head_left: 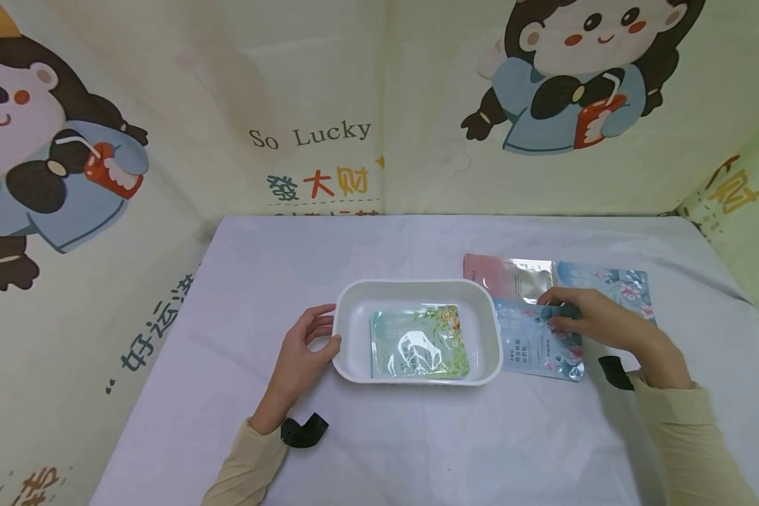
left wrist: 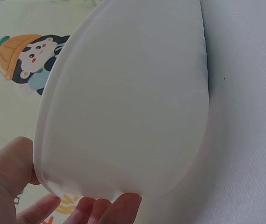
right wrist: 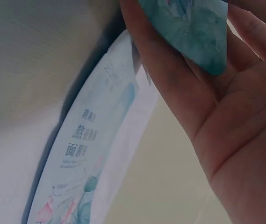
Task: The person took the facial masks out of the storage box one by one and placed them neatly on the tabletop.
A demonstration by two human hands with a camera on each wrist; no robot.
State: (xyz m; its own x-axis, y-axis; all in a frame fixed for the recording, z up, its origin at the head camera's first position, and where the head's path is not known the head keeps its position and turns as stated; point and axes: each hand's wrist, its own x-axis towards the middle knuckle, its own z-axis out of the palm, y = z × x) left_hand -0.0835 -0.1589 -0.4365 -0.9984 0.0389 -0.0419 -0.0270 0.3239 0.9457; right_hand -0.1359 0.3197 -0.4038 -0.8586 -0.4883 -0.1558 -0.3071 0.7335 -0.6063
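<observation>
My left hand [head_left: 300, 358] grips the left end of a white plastic tray [head_left: 357, 372], thumb at the rim and fingers against its outer wall. A green sachet [head_left: 417, 344] with a leaf and flower print lies flat inside the tray. Just to the right, my right hand [head_left: 597, 320] pinches a blue floral sachet [head_left: 534, 344] by its upper right part. The right wrist view shows a teal corner of the held sachet [right wrist: 198, 42] between thumb and fingers. A second blue floral sachet [head_left: 620, 277] lies behind and partly under that hand.
A pink and silver sachet [head_left: 496, 274] lies behind the tray's right end, partly covered by the blue one. White cloth covers the table [head_left: 443, 443]. Printed curtains [head_left: 417, 126] stand along its back and sides.
</observation>
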